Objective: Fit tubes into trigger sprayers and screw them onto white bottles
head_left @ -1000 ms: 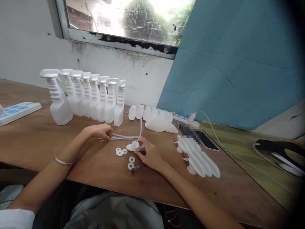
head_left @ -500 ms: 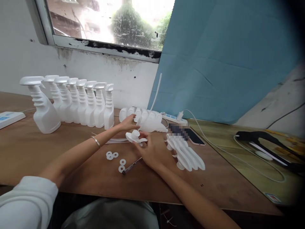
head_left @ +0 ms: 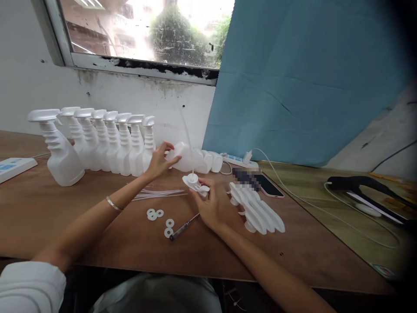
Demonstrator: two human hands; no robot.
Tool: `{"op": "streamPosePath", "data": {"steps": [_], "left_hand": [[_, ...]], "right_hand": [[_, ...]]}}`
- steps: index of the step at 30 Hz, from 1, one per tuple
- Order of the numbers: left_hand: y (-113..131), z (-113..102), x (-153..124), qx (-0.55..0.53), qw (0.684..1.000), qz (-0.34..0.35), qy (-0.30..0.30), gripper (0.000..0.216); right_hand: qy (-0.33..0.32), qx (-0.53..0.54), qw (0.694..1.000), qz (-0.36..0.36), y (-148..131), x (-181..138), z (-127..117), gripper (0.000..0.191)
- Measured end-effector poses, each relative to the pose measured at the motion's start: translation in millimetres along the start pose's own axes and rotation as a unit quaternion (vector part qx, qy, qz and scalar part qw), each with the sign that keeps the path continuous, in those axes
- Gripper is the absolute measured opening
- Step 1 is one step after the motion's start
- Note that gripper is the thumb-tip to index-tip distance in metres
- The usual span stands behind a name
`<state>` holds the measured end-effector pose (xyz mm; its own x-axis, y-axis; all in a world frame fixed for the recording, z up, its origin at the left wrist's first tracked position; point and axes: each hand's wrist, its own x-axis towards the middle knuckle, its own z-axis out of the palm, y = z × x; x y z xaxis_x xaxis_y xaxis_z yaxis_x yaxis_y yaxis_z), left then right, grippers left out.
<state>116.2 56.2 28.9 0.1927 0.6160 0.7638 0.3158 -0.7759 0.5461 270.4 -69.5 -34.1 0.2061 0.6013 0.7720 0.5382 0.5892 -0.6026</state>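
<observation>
White bottle (head_left: 187, 157) now in hand, mid-frame
Left hand (head_left: 161, 161), reaching before, curls partly closed round it; right hand (head_left: 209, 204) still pinches the spray head (head_left: 193, 180), tube (head_left: 186, 130) now leaning left.

Apparently no readable lettering.

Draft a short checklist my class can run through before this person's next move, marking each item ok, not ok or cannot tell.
1. Left hand gripping a bottle: ok.
2. Right hand holding the spray head: ok.
3. Tube standing up from the spray head: ok, leaning slightly.
4. Spray head joined to the bottle: not ok, they are separate.
5. Loose washers on the table: ok.
6. Screwdriver clear of the right hand: cannot tell.
</observation>
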Motion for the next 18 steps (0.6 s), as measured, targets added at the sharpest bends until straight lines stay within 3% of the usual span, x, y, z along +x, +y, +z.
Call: {"op": "streamPosePath", "data": {"steps": [3, 6, 8, 13, 18], "left_hand": [[7.3, -49.0, 7.7, 0.003, 0.988, 0.016, 0.151, 0.031], [5.8, -104.1, 16.7, -0.017, 0.939, 0.059, 0.339, 0.025], [1.3, -139.2, 20.1, -0.058, 0.907, 0.046, 0.414, 0.025], [-13.1, -196.3, 12.0, -0.163, 0.883, -0.056, 0.437, 0.014], [-26.1, -210.3, -4.6, -0.236, 0.865, -0.05, 0.44, 0.017]], "right_hand": [[0.035, -0.004, 0.999, 0.007, 2.1, 1.9, -0.9, 0.027], [0.041, 0.001, 0.999, 0.019, 7.4, 2.3, 0.4, 0.027], [0.029, 0.003, 0.999, 0.027, 11.4, 1.7, 2.4, 0.026], [-0.023, 0.001, 0.999, 0.044, 18.0, -0.1, 7.7, 0.025], [-0.028, -0.027, 0.999, 0.012, 22.0, 0.5, 8.7, 0.023]]}}
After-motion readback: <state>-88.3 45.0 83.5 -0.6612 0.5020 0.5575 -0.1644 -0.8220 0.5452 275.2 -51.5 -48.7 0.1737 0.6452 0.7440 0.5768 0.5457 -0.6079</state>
